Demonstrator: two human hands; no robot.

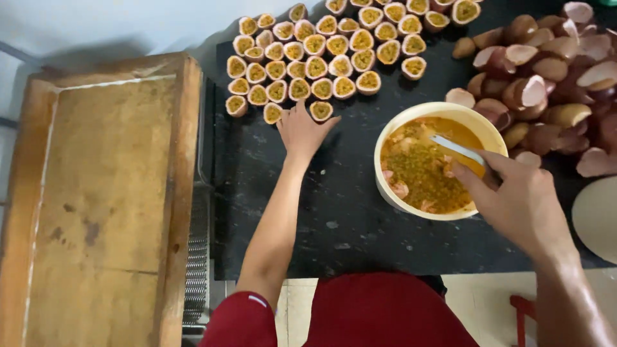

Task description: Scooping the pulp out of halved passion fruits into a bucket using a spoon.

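Note:
My left hand [303,132] reaches out flat over the black counter [321,199], fingertips touching the nearest passion fruit halves [321,110] in the front row of several cut halves [321,54] full of yellow pulp. My right hand [517,199] grips a spoon [457,150] whose pale bowl lies over a cream bowl [392,193] filled with orange-yellow pulp and seeds. The spoon's handle is hidden in my fingers.
A heap of emptied purple-brown shells [546,77] lies at the back right. A worn wooden tray or board [103,193] stands to the left of the counter, with a metal grate [198,270] beside it. A pale round object [598,218] sits at the right edge.

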